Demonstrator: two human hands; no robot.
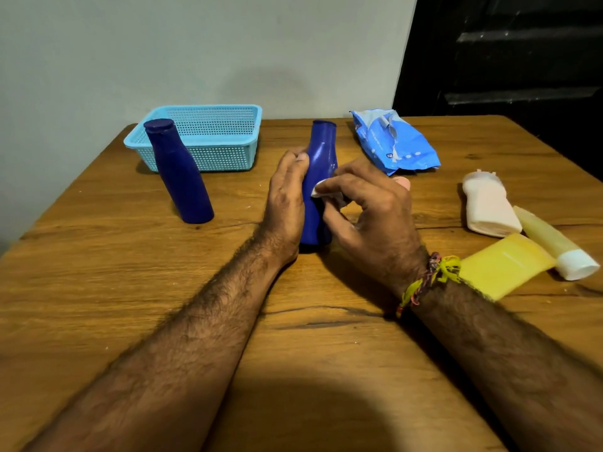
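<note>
A dark blue bottle (321,158) stands upright at the middle of the wooden table (130,288). My left hand (285,197) holds its left side, thumb near the neck. My right hand (368,210) pinches a small white wipe (321,190) against the bottle's right side. The lower part of the bottle is hidden between my hands. A second dark blue bottle (179,174) stands to the left with its cap on.
A light blue mesh basket (225,125) sits at the back left. A blue wipes pack (391,141) lies at the back right. At the right lie a white bottle (489,207), a yellow tube with a white cap (554,246) and a yellow bottle (505,265).
</note>
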